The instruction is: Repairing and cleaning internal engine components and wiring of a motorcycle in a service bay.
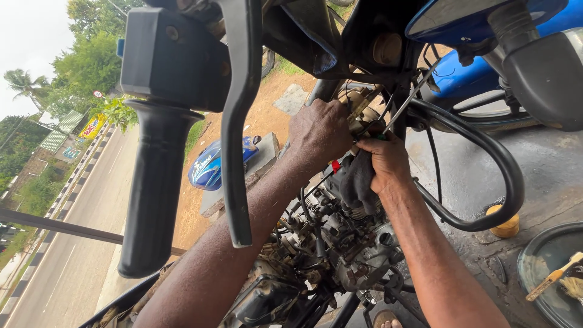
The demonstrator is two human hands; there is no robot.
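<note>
Both my arms reach into a motorcycle's engine bay below the handlebar. My left hand (319, 130) is closed around a part near the frame's head tube, above the engine (340, 243). Just right of it, my right hand (385, 161) grips the handle of a long thin tool, a screwdriver (410, 97), whose shaft slants up to the right. A dark rag (358, 182) hangs under my right hand. The screwdriver's tip is hidden among cables.
The black handlebar grip (155, 188) and brake lever (237, 121) hang close in front at left. A blue fuel tank (209, 164) lies on the ground. At right sit a yellow cup (505, 226), a dark pan (546, 267) with a brush (552, 276), and a blue motorcycle (467, 79).
</note>
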